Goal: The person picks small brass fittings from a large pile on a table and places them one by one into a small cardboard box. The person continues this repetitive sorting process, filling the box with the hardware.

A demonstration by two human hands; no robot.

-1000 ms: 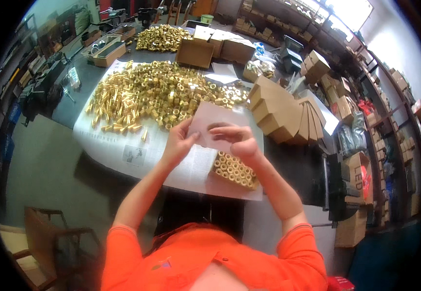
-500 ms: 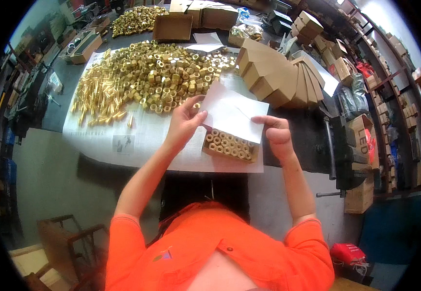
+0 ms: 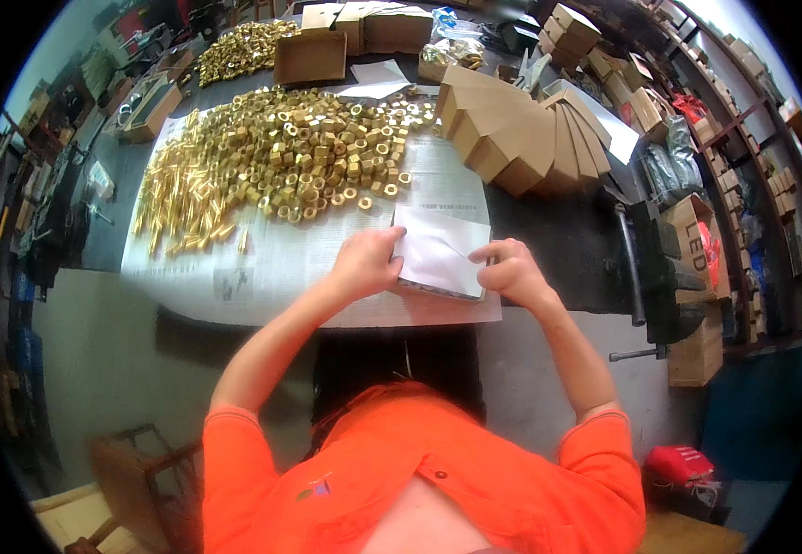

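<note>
A white sheet of paper (image 3: 440, 254) lies over a small open cardboard box (image 3: 440, 294), hiding the brass nuts inside it. My left hand (image 3: 370, 262) grips the left edge of the sheet, thumb on top and the other fingers curled at the box's side. At the right edge, my right hand (image 3: 510, 270) pinches the sheet, its index finger reaching over the paper. Beyond my left hand a big heap of brass hex nuts (image 3: 313, 152) spreads over newspaper (image 3: 327, 245), and slim brass pins (image 3: 179, 198) lie at its left.
Folded brown cardboard boxes (image 3: 498, 129) fan out at the right back. An empty brown box (image 3: 310, 59) stands behind the heap, near another pile of brass parts (image 3: 244, 51). A bench vise (image 3: 664, 286) is at the table's right edge. Loaded shelves (image 3: 742, 175) line the right.
Both hands have come down with the sheet, which now covers the box where rows of nuts showed before. My left hand has moved nearer to me. The view has shifted slightly.
</note>
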